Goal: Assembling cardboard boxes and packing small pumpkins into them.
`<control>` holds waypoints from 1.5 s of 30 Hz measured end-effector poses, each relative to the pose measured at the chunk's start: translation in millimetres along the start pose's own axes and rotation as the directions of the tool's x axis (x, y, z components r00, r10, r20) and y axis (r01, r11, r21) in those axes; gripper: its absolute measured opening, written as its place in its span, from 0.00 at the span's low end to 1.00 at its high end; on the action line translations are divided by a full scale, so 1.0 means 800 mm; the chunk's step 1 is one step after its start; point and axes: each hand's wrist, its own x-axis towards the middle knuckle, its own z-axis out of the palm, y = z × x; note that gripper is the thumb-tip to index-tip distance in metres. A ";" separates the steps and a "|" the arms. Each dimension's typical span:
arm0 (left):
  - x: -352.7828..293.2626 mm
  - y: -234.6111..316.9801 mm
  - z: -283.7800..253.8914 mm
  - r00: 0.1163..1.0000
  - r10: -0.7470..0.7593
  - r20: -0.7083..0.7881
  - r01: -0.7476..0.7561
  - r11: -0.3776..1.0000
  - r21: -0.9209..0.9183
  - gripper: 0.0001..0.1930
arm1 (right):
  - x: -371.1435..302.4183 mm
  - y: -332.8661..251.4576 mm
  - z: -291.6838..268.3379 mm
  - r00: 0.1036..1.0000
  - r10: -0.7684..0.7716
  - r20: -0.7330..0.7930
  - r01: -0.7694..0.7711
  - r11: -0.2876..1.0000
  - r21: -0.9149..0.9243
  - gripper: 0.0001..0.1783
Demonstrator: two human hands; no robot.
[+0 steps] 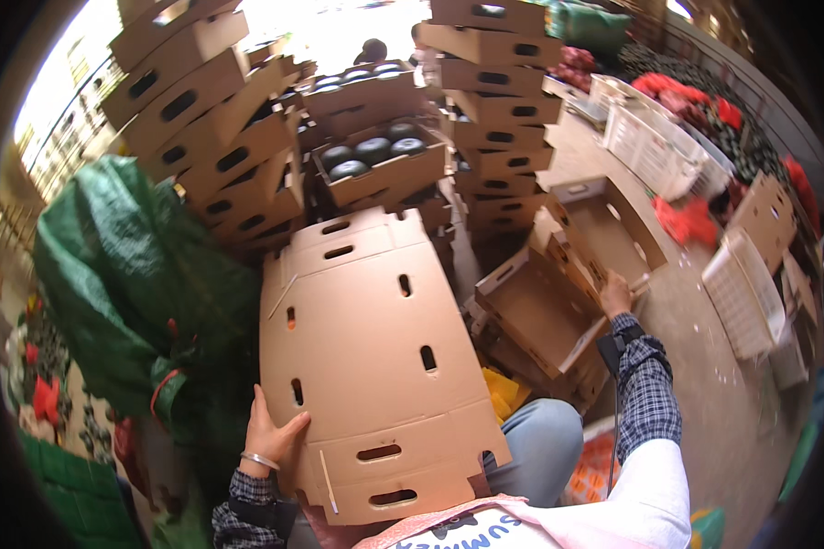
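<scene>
A flat, creased cardboard box blank with oval hand slots leans before me, its near end close to my lap. My left hand, with a bracelet at the wrist, grips its lower left edge, thumb over the top face and index finger along the side. My right hand reaches out to the right, closed on the wall of a folded open cardboard box; its fingertips are partly hidden. Another open cardboard box sits tilted just left of that hand.
Tall stacks of cardboard boxes rise ahead on both sides. Between them, an open box holds dark round produce. A green tarp-covered heap stands at left. White crates and a white basket are on the right-hand floor.
</scene>
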 end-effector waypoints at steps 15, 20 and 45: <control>-0.018 0.058 -0.039 0.960 0.274 0.054 -0.269 0.853 0.448 0.46 | -0.158 -0.396 -0.145 0.461 -0.592 0.661 0.572 0.768 0.289 0.71; 0.007 0.127 -0.049 0.933 0.141 0.331 -0.289 0.842 0.455 0.42 | -0.157 -0.431 -0.166 0.491 -0.533 0.689 0.633 0.762 0.138 0.68; -0.159 0.011 -0.086 0.577 0.706 0.410 -0.530 0.706 -0.470 0.18 | -0.250 -0.349 -0.278 0.056 -0.943 0.328 0.302 0.329 0.895 0.14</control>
